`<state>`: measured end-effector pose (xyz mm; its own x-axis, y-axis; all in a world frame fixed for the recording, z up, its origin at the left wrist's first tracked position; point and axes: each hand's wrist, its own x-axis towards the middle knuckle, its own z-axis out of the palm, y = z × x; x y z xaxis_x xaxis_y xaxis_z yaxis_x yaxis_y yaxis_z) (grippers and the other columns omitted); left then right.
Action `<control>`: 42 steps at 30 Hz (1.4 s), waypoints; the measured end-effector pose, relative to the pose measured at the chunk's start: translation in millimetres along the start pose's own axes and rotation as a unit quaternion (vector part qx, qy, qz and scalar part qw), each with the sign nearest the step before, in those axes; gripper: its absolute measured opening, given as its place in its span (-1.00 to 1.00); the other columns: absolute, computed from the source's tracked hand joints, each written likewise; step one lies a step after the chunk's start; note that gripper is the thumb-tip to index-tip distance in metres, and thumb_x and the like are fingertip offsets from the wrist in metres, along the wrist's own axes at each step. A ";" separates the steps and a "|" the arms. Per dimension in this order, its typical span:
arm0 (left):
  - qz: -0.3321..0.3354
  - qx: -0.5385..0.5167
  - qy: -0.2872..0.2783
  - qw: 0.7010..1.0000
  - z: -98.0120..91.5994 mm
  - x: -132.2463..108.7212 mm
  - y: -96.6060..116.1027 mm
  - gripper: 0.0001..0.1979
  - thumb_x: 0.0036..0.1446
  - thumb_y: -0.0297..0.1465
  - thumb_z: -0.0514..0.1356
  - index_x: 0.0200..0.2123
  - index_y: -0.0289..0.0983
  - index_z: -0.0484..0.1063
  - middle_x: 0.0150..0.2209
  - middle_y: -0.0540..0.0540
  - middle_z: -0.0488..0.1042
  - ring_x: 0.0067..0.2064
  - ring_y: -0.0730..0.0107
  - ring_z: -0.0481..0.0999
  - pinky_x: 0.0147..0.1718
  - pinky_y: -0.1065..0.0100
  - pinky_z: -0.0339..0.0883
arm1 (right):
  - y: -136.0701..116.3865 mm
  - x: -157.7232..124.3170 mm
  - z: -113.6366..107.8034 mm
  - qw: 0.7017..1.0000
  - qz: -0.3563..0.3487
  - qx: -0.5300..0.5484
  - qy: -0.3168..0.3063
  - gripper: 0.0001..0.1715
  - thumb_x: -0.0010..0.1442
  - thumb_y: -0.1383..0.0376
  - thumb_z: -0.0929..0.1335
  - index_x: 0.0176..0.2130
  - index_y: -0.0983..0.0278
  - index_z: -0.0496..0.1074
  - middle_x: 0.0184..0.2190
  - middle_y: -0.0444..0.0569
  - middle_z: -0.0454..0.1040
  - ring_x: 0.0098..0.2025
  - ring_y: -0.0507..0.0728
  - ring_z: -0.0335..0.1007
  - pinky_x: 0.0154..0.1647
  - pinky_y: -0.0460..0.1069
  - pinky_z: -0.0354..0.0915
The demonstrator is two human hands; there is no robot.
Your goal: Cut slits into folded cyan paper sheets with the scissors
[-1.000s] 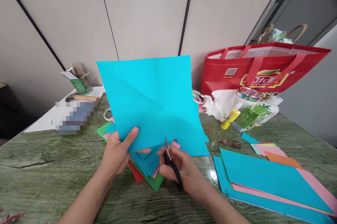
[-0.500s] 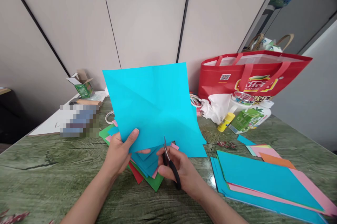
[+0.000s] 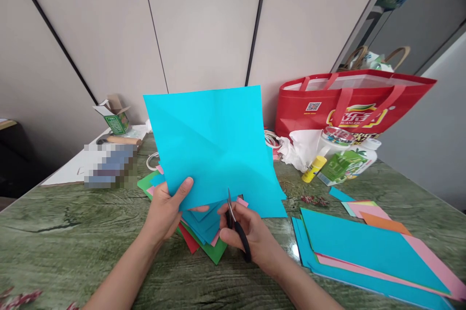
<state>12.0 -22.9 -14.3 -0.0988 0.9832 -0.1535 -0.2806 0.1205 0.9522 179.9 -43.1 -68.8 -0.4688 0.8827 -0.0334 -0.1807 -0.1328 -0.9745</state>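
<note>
A large blue sheet of paper (image 3: 211,140) with faint creases is held up in front of me. My left hand (image 3: 171,208) pinches its lower left edge, thumb on the near face. My right hand (image 3: 243,232) is closed round a pair of scissors (image 3: 238,230) with black handles. One blade shows against the sheet at its lower edge; whether the paper lies between the blades I cannot tell. Under and behind the sheet lies a pile of coloured papers (image 3: 206,227), blue, green, red and pink, partly hidden by the sheet and my hands.
Blue, pink and orange paper (image 3: 371,247) is stacked at the right. Behind it stand a glue stick (image 3: 313,169), a green carton (image 3: 342,167), crumpled tissue (image 3: 300,147) and a red bag (image 3: 327,101). An opened small box (image 3: 115,118) and a blurred-out object (image 3: 111,167) are at the left.
The view has shifted very slightly. My hands, the blue sheet and the scissors keep nearly the same position.
</note>
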 end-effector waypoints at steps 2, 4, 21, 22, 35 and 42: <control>-0.002 -0.004 0.004 1.000 0.6 -0.3 0.0 -0.47 -0.29 -0.25 0.33 -0.18 -0.33 0.38 -0.18 -0.19 0.52 -0.42 0.09 0.55 -0.50 0.14 0.49 | 0.3 0.1 -0.1 1.000 -0.003 -0.003 0.000 -0.56 -0.09 0.10 0.41 -0.26 0.28 0.29 -0.44 -0.13 0.26 -0.40 0.05 0.27 -0.39 -0.08 0.21; -0.001 -0.005 0.004 1.000 0.8 -0.5 -0.2 -0.48 -0.29 -0.25 0.33 -0.19 -0.34 0.39 -0.18 -0.20 0.52 -0.44 0.11 0.55 -0.51 0.15 0.49 | 0.6 0.3 -0.3 1.000 -0.004 -0.005 0.001 -0.57 -0.09 0.10 0.41 -0.27 0.28 0.29 -0.45 -0.13 0.26 -0.41 0.05 0.27 -0.40 -0.08 0.20; 0.005 -0.020 -0.010 1.000 -2.1 0.4 -2.5 -0.57 -0.21 -0.29 0.30 -0.22 -0.34 0.38 -0.19 -0.19 0.52 -0.48 0.13 0.55 -0.50 0.13 0.50 | 3.9 1.0 -2.3 1.000 -0.010 0.014 -0.002 -0.60 -0.08 0.14 0.42 -0.26 0.28 0.30 -0.45 -0.14 0.26 -0.42 0.04 0.27 -0.40 -0.07 0.19; 0.005 -0.021 -0.010 1.000 -1.8 0.3 -2.2 -0.56 -0.21 -0.29 0.30 -0.21 -0.34 0.38 -0.18 -0.19 0.52 -0.47 0.13 0.55 -0.50 0.13 0.50 | 4.3 1.1 -2.4 1.000 -0.010 0.014 -0.003 -0.60 -0.08 0.14 0.42 -0.27 0.28 0.30 -0.45 -0.14 0.26 -0.42 0.04 0.27 -0.40 -0.07 0.19; 0.007 -0.013 -0.022 1.000 -4.9 3.6 -6.6 -0.56 -0.18 -0.28 0.28 -0.18 -0.34 0.40 -0.08 -0.23 0.46 -0.49 0.15 0.55 -0.49 0.14 0.50 | 0.8 1.7 0.7 1.000 -0.002 0.010 0.009 -0.60 -0.09 0.13 0.42 -0.29 0.29 0.29 -0.47 -0.16 0.23 -0.45 0.02 0.24 -0.43 -0.09 0.17; 0.004 -0.015 -0.016 1.000 -3.8 3.5 -6.9 -0.56 -0.19 -0.28 0.29 -0.19 -0.34 0.40 -0.10 -0.23 0.47 -0.48 0.13 0.56 -0.50 0.14 0.50 | 9.5 4.8 -0.6 0.999 -0.027 -0.012 0.025 -0.64 -0.08 0.15 0.42 -0.32 0.29 0.30 -0.49 -0.16 0.26 -0.47 0.00 0.22 -0.46 -0.10 0.17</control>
<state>9.9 -20.9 -22.4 -0.0704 0.9882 -0.1359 -0.3085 0.1080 0.9451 176.5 -39.8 -78.4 -0.4143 0.9101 0.0077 -0.1835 -0.0752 -0.9801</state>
